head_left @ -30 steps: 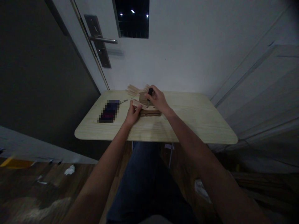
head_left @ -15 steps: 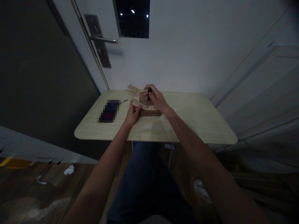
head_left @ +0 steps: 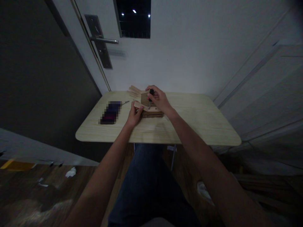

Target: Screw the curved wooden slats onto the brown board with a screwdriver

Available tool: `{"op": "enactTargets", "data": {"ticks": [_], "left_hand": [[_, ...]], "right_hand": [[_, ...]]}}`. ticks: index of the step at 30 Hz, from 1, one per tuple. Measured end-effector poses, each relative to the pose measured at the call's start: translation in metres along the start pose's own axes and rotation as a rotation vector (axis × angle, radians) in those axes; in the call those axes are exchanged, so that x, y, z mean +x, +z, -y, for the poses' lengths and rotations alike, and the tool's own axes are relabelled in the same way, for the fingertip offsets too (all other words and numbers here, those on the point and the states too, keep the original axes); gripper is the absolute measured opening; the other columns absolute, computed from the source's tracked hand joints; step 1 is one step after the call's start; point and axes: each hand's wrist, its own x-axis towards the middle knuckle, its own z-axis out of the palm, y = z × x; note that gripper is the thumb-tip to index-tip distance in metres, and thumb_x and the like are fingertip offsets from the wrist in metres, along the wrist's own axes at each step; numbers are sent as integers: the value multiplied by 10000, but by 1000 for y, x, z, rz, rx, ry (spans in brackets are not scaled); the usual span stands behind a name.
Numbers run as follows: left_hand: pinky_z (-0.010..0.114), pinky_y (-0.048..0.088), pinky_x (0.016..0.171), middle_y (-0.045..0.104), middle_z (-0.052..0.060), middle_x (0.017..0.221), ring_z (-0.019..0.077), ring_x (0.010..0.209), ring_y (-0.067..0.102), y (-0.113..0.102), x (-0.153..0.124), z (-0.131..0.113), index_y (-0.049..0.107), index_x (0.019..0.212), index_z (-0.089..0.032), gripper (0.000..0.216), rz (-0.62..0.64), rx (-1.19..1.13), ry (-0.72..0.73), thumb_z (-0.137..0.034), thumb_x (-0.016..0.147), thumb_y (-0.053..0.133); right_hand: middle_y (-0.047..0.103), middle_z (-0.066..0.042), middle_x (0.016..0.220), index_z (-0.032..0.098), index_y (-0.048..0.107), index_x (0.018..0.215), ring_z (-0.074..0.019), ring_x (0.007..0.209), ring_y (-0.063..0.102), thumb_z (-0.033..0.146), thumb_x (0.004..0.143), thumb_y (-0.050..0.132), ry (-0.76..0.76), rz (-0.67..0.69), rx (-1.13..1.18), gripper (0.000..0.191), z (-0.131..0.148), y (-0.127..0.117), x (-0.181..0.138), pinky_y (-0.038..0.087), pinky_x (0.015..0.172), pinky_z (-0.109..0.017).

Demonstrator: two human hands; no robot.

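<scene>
My right hand (head_left: 159,98) is closed around the black handle of a screwdriver (head_left: 151,94), which stands nearly upright. Its tip meets a pale, flat wooden piece (head_left: 152,109) at a small dark hole or screw; another dark spot shows to the right. My left hand (head_left: 135,115) pinches the left end of that wooden piece between thumb and fingers. Beneath the piece lies a brown, layered block (head_left: 152,114), perhaps cardboard or wood. Behind it rests a second brown piece (head_left: 145,98), partly hidden by my right hand.
Several pale wooden pieces (head_left: 134,90) lie at the table's back edge. A blurred-out dark rectangle (head_left: 110,112) and a thin metal tool (head_left: 125,102) are on the left. The light wooden table (head_left: 201,123) stands against a white door with a metal handle (head_left: 105,40).
My right hand and the screwdriver handle have shifted very slightly, with the fingers changing position on the handle. The left hand and the wooden piece look the same.
</scene>
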Motion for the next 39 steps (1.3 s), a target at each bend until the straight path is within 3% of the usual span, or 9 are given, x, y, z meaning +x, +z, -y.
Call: {"op": "enactTargets", "data": {"ticks": [6, 9, 15, 19, 22, 27, 31, 34, 39], "left_hand": [[279, 454, 725, 523, 6, 844, 164, 802, 546, -1, -1, -5, 428, 1048, -226, 448, -2, 24, 13, -566, 831, 623], [277, 455, 728, 514, 2, 840, 156, 786, 539, -1, -1, -4, 430, 1039, -223, 444, 1, 24, 19, -571, 837, 618], [267, 448, 692, 533, -5, 839, 145, 755, 551, -1, -1, 0, 423, 1061, -224, 477, 6, 6, -1, -593, 832, 620], [254, 448, 689, 537, -9, 841, 136, 756, 553, -1, -1, 1, 431, 1071, -223, 468, 0, -10, 6, -579, 837, 626], [248, 451, 706, 534, -14, 844, 127, 759, 549, -1, -1, 1, 430, 1057, -221, 454, 4, -19, 5, -563, 837, 633], [250, 446, 698, 541, -14, 825, 133, 761, 553, -1, -1, 0, 435, 1049, -218, 436, 3, -18, 5, -546, 840, 634], [252, 452, 724, 536, -12, 844, 130, 766, 543, -2, -1, -2, 440, 1060, -218, 423, 1, -7, 5, -526, 846, 634], [251, 455, 738, 531, -14, 854, 126, 767, 539, -2, -1, -2, 442, 1052, -215, 415, -3, 0, 5, -513, 844, 641], [251, 459, 712, 544, -9, 839, 132, 755, 549, -2, -1, 0, 451, 1067, -209, 402, -5, 6, 6, -497, 854, 635]], "right_hand": [[598, -84, 1213, 262, 541, 1157, -183, 1041, 635, 609, 920, 392, -49, 53, 94, 446, 4, -1, 0, 560, 848, -332], [576, -96, 1257, 258, 531, 1202, -190, 1008, 641, 695, 877, 433, -60, 53, 123, 554, 3, -1, -1, 565, 830, -341], [622, -39, 998, 269, 569, 1190, -160, 762, 607, 675, 814, 587, -19, 28, 4, 553, -2, -1, 1, 546, 666, -307], [548, 16, 776, 267, 571, 1094, -139, 635, 526, 583, 812, 646, 15, -22, -87, 430, -5, -1, 1, 493, 591, -279], [518, 28, 745, 270, 561, 1146, -128, 591, 487, 584, 826, 640, -22, -41, -103, 455, -6, -1, 0, 451, 547, -261], [601, 2, 877, 263, 581, 1155, -103, 570, 478, 641, 839, 598, -71, -1, -99, 493, -1, -2, -1, 467, 562, -258], [620, -67, 1175, 248, 583, 1163, -156, 843, 625, 671, 893, 477, -106, 2, -1, 514, 2, -3, -1, 547, 742, -298], [619, -93, 1210, 242, 556, 1217, -192, 1007, 640, 697, 910, 399, -123, 57, 87, 571, 0, -3, -1, 553, 860, -338], [624, -80, 1183, 261, 534, 1230, -169, 889, 661, 712, 880, 455, -116, 47, 104, 577, -5, -2, -2, 569, 820, -335]]}}
